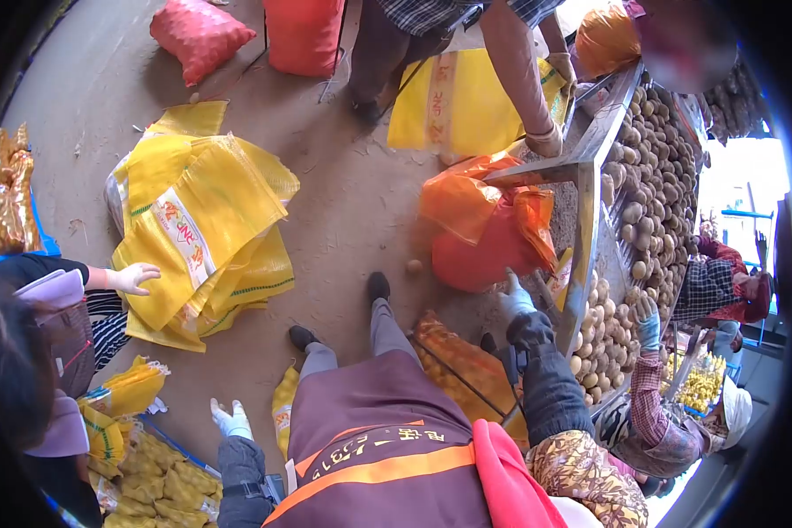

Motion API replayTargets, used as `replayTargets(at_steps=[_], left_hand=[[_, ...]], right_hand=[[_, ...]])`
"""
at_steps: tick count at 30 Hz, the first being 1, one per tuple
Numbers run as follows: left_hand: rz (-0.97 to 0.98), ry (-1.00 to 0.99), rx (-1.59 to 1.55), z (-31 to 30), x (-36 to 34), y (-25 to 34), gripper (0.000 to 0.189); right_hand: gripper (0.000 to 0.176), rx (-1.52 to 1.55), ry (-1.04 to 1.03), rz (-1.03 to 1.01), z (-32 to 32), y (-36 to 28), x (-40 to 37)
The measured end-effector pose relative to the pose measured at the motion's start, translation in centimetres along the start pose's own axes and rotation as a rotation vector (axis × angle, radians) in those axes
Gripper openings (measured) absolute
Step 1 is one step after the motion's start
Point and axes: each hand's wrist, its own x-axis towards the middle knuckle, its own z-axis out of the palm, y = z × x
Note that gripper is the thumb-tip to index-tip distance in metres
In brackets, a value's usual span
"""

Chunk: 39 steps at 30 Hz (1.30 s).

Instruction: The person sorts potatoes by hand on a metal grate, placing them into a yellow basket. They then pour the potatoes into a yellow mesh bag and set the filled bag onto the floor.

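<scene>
My left hand [231,420], in a pale glove, is held low beside the apron [387,440] with its fingers apart and nothing in it. Reaching forward on the right, my right hand [515,297] wears a similar glove; its fingers are spread just below a red sack [480,251] with an orange bag [459,198] over its top. Whether the fingertips touch the sack I cannot tell. To the right of that hand, potatoes [600,339] lie on a sorting table with a metal frame [587,220].
Yellow sacks [198,229] are piled on the floor, with a co-worker's hand [134,278] beside them. Another person holds a yellow sack [466,101] ahead. Red sacks [304,35] stand at the top. An orange net sack [466,361] leans near my legs. More people work at right.
</scene>
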Motion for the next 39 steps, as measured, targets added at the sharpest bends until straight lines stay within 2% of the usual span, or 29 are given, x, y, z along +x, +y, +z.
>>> replayTargets(at_steps=[4, 8, 10, 15, 20, 26, 31, 32, 33, 35, 37, 38, 39], left_hand=[[-0.085, -0.069, -0.077, 1.3, -2.6, 2.6, 0.066], [-0.074, -0.130, -0.090, 3.5, -5.3, 4.9, 0.065], [-0.073, -0.155, -0.073, 4.4, -6.5, 5.6, 0.065], [-0.018, -0.242, -0.127, 6.0, -7.7, 6.9, 0.065], [0.039, -0.237, -0.133, 4.1, -6.6, 7.6, 0.064], [0.038, -0.203, -0.137, 1.1, -3.5, 6.6, 0.063], [0.034, -0.251, -0.207, -0.2, -2.1, 5.6, 0.061], [0.043, -0.241, -0.201, -0.4, -2.0, 5.4, 0.061], [0.059, -0.237, -0.173, -0.7, -1.9, 5.1, 0.060], [0.095, -0.233, -0.162, -0.8, -1.1, 3.8, 0.059], [0.121, -0.217, -0.153, -1.0, -0.2, 2.4, 0.058], [0.126, -0.204, -0.130, -1.1, -0.1, 2.1, 0.058], [0.104, -0.191, -0.087, -1.5, -0.1, 2.3, 0.058]], right_hand=[[0.072, 0.106, -0.020, 0.084, -0.8, 0.8, 7.1], [0.076, -0.020, 0.031, 0.129, -2.4, 2.3, 12.0], [0.077, -0.006, -0.024, 0.211, -3.4, 2.7, 13.2], [0.080, -0.034, -0.005, 0.194, -5.4, 1.6, 14.3], [0.079, 0.051, -0.003, 0.169, -8.5, -2.2, 12.0], [0.074, 0.095, 0.076, 0.110, -9.2, -3.5, 9.7], [0.062, 0.012, 0.047, -0.096, -8.0, -3.8, 4.2], [0.062, 0.048, 0.059, -0.124, -8.8, -4.4, 0.9], [0.065, 0.006, 0.218, -0.124, -8.0, -3.6, 0.0], [0.064, -0.151, 0.809, -0.304, -6.6, -0.4, -1.2], [0.070, -0.131, 0.993, -0.216, -7.7, 2.4, -2.3], [0.070, -0.147, 0.970, -0.033, -7.9, 4.5, -2.1], [0.070, -0.139, 0.954, -0.002, -9.7, 4.5, -5.1]])
